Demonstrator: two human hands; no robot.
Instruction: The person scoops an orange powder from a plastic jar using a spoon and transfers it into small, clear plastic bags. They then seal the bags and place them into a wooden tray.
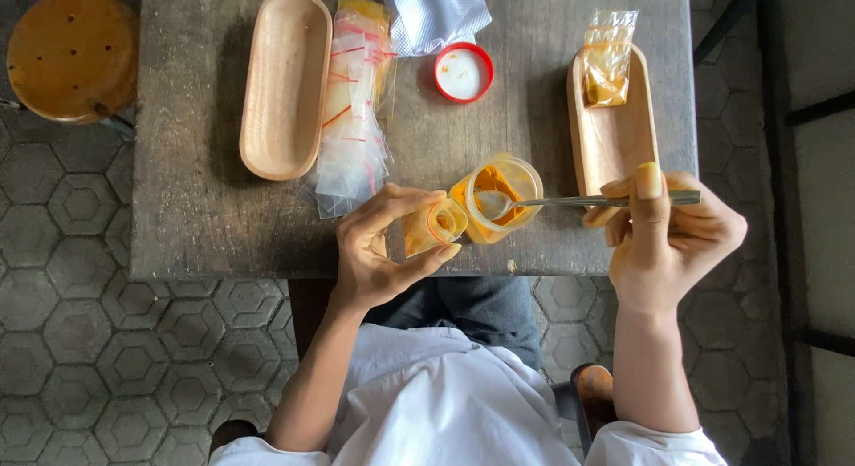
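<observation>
Left hand: the left hand (378, 252) is curled around a small clear plastic zip bag with a red seal line (430, 227), thumb below and fingers above, holding its mouth open toward the jar.

Small bag: partly filled with orange-yellow powder, tilted on its side at the near edge of the dark weathered wooden table (196, 208), touching the jar's wall.

Right hand: the right hand (668, 239) is closed on the handle end of a long metal spoon (570, 201), pinched between thumb and fingers; the thumb tip is stained yellow.

Spoon: lies nearly level, its bowl resting inside the jar's mouth; the bowl looks pale and nearly clean.

Jar: a clear round plastic jar of orange-yellow powder (500, 199), open, leaning toward the bag, just beside the near table edge between the two hands.

Lid: a red round lid with a white inside (463, 72) lies face up further back on the table.

Trays: a long oval pale wooden tray (285, 83) at the left; a second oval wooden tray (614, 137) at the right, bearing a filled clear bag of yellow powder (608, 61).

Spare bags: a heap of clear zip bags with red seals (354, 119) lies beside the left tray.

Stool: a round wooden stool (71, 52) stands off the table's left corner.
</observation>
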